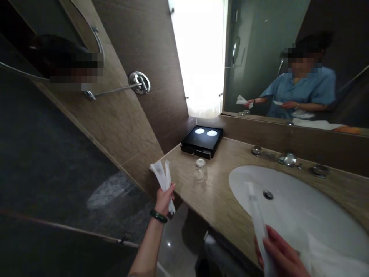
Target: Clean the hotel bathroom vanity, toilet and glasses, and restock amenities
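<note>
My left hand (pixel 165 201), with a dark green bangle at its wrist, is closed around several slim white paper packets (pixel 161 175) just past the counter's left edge. Low at the right, my right hand (pixel 278 250) grips a long, narrow white packet (pixel 257 217) between thumb and fingers, in front of the sink basin (pixel 239 181). What the packets contain cannot be made out. On the counter between the hands is a clear glass (pixel 198 176), with a white round disc (pixel 200 162) right behind it.
A black box (pixel 198 140) with a drawer front and two white discs on top stands in the counter's back corner. Chrome taps (pixel 290 159) line the sink's back. White cloth or paper (pixel 331 257) lies bottom right. A mirror (pixel 259 46) reflects the person; a chrome arm (pixel 115 90) juts from the wall.
</note>
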The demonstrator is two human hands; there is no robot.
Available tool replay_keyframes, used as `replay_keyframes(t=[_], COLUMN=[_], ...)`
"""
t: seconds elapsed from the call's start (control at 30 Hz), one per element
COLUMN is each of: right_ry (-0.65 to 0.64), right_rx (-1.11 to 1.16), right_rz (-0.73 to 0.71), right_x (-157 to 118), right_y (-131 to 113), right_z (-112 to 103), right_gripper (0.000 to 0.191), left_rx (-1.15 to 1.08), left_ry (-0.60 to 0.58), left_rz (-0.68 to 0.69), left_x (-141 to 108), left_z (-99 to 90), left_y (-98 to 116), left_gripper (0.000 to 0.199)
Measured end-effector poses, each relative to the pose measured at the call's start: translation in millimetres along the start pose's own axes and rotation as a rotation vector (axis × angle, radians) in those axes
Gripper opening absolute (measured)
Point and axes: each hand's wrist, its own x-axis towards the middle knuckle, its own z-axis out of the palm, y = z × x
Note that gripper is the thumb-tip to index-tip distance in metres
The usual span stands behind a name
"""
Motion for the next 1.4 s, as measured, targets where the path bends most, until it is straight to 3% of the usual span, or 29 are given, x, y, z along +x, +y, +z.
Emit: replay_keyframes(t=[0.1,0.27,0.33,0.43,0.53,0.63,0.73,0.83,0.9,0.97,1.1,1.2,1.27,1.4], right_ry=[0.148,0.209,0.169,0.051,-0.069,-0.211,-0.323,-0.379,-0.421,-0.395,-0.117,-0.056,-0.074,-0.076], right_rx=[-0.179,-0.499,-0.553,-0.507,-0.359,-0.187,-0.050,-0.111,-0.254,-0.381,-0.465,-0.483,-0.467,-0.540], right_rz=[-0.127,-0.265,-0.290,-0.345,-0.369,-0.344,-0.238,-0.210,-0.271,-0.342,-0.391,-0.370,-0.381,-0.443], right_x=[32.2,92.6,126.8,180.5,222.2,247.0,257.9,254.2,246.1,238.0,227.2,222.0,221.3,225.7], right_y=[-50.4,-106.8,-120.2,-136.6,-149.9,-159.5,-160.0,-149.2,-141.3,-138.1,-144.7,-146.7,-142.3,-124.7], right_z=[27.7,45.8,56.5,84.4,126.0,178.5,230.3,256.4,250.4,229.5,189.7,199.7,225.8,284.3], right_gripper=[0.077,0.091,0.093,0.090,0.083,0.074,0.069,0.060,0.053,0.055,0.070,0.068,0.064,0.063], left_rx=[0.060,0.254,0.375,0.574,0.762,0.902,0.995,1.060,1.082,1.085,1.056,0.882,0.599,-0.031], left_ry=[-0.042,-0.151,-0.142,-0.091,-0.022,-0.002,-0.056,-0.094,-0.085,-0.075,-0.098,-0.142,-0.213,-0.583], left_rz=[-0.008,-0.025,0.014,0.126,0.200,0.233,0.274,0.313,0.331,0.341,0.379,0.442,0.349,-0.143], left_x=[65.5,132.1,154.3,183.1,202.8,214.6,222.7,232.7,242.9,255.5,277.0,277.2,265.9,226.2], left_z=[4.7,37.4,44.1,41.7,31.9,24.7,20.3,14.0,7.5,-0.4,-12.5,-9.9,-0.1,31.7], left_y=[1.8,-9.6,-14.5,-14.5,-8.5,-7.5,-14.8,-21.5,-21.3,-17.3,-4.6,7.3,18.2,46.0], left_gripper=[0.042,0.018,0.016,0.032,0.056,0.069,0.070,0.065,0.060,0.057,0.062,0.060,0.057,0.055])
